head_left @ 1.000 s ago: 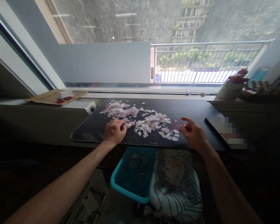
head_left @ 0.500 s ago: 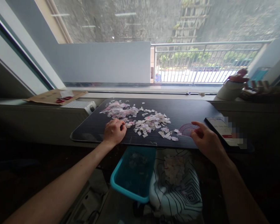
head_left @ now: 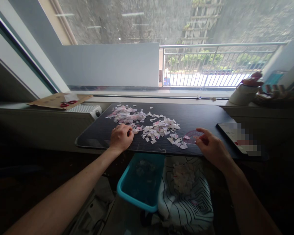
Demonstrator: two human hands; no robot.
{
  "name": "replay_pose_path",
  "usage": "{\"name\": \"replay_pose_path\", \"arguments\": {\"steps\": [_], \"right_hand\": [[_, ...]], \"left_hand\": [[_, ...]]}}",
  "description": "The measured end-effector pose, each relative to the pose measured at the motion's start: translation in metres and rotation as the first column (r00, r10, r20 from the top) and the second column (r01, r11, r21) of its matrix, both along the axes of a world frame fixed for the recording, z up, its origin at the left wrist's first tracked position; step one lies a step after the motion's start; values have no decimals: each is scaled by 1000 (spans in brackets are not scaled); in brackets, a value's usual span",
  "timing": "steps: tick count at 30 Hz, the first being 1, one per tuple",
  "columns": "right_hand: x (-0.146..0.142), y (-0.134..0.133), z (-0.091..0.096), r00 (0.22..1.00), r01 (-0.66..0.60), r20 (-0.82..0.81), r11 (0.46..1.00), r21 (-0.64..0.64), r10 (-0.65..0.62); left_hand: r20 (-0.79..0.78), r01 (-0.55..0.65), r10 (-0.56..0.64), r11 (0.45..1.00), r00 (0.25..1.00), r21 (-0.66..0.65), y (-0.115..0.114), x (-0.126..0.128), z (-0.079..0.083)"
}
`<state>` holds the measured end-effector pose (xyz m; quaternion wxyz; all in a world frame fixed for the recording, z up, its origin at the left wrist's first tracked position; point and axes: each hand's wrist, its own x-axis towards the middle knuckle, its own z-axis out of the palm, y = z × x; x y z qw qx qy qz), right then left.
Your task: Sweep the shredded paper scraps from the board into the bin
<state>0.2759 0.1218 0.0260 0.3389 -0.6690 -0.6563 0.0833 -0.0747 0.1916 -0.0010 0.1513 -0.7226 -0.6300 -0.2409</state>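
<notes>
A clear pinkish protractor [head_left: 190, 138] lies low over the dark tabletop [head_left: 196, 114], its left part reaching a paper scrap. My right hand [head_left: 208, 143] pinches its right end between thumb and fingers. Small cut paper scraps form a pile [head_left: 159, 128] in the middle of the table, with a few loose scraps [head_left: 177, 141] between that pile and the protractor. A further pile of scraps [head_left: 126, 114] spreads at the back left. Against the near edge of the scraps rests my left hand [head_left: 121, 137], its fingers curled closed; what they hold, if anything, is hidden.
Below the table's front edge are a blue plastic bin [head_left: 137, 202] with scraps inside and a striped white cloth or bag [head_left: 171, 199] bearing more scraps. A phone [head_left: 231, 137] lies at the right. On the sill are red-handled scissors [head_left: 68, 103] and a pale bottle [head_left: 241, 94].
My right hand has slid the protractor slightly left, up to the loose scraps. My left hand stays almost still; the whole view has shifted a little.
</notes>
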Motion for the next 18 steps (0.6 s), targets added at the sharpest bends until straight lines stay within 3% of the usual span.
{"name": "replay_pose_path", "arguments": {"steps": [5,12,18], "right_hand": [[1,-6,0,999,-37,-39,999,0,37],[14,-7,3,997,74,-1,997,18,-74],[-1,-9,3,996,-16,-84,999,34,19]], "left_hand": [[-2,0,0,1000,1000,3,0,0,0],[-5,2,-2,1000,1000,3,1,-1,-1],[1,6,-6,1000,1000,2,0,-1,-1]]}}
